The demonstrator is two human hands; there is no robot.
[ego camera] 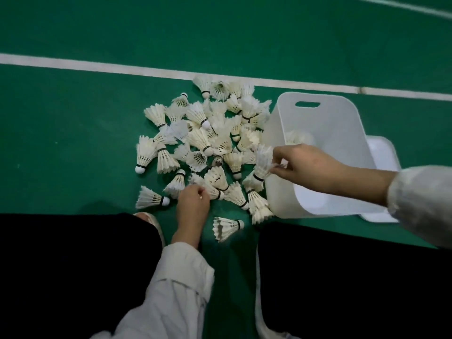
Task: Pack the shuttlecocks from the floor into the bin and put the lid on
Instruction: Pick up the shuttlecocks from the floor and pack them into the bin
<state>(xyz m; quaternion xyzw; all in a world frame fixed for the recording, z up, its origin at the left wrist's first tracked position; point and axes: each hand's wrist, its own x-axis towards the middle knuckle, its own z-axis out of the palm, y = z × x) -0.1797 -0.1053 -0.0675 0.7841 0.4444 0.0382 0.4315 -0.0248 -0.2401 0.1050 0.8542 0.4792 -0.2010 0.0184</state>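
Several white feather shuttlecocks lie in a heap [208,140] on the green court floor. To their right stands an open white plastic bin [322,133] with a handle slot; a few shuttlecocks show inside it. My right hand [303,165] pinches one shuttlecock [263,162] by its feathers just over the bin's left rim. At the heap's near edge, my left hand [193,204] pinches the feathers of another shuttlecock [215,182] that lies on the floor. The white lid [381,152] lies flat on the floor behind the bin's right side.
A white court line [97,66] runs across the floor beyond the heap. My dark trouser legs fill the bottom corners, with a light shoe [151,221] by the left knee. One stray shuttlecock [227,227] lies between my knees.
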